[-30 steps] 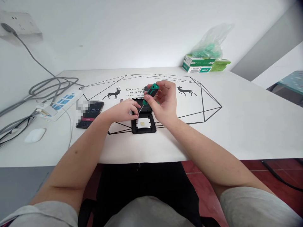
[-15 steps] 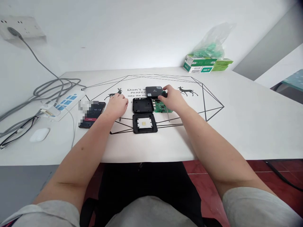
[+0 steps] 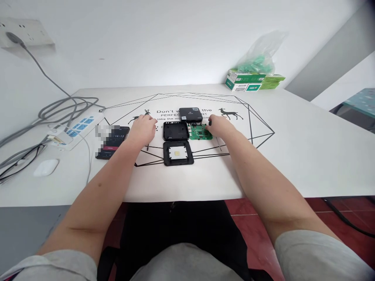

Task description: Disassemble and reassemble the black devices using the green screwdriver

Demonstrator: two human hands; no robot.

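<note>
My right hand (image 3: 220, 125) is closed around the dark handle of a screwdriver, whose thin metal shaft (image 3: 219, 144) sticks out below the hand. Its fingers are at the right edge of a green circuit board (image 3: 200, 132). Left of the board lies an open black case shell (image 3: 176, 131), and in front of that a black cover (image 3: 165, 153) with a white plate inside. A closed black box (image 3: 190, 114) sits behind the board. My left hand (image 3: 143, 127) rests with curled fingers beside small dark screws (image 3: 156, 128); what its fingers hold, if anything, is hidden.
A phone (image 3: 117, 142) lies left of my left forearm. Farther left are a power strip (image 3: 79, 128) with coiled grey cable, a white earbud case (image 3: 46, 167) and dark thin cords. Green-and-white boxes (image 3: 246, 80) under a plastic bag (image 3: 259, 58) stand at the back right.
My right hand has moved right and toward me with the screwdriver, from beside the closed box to the board's right edge. My left hand has stayed nearly in place.
</note>
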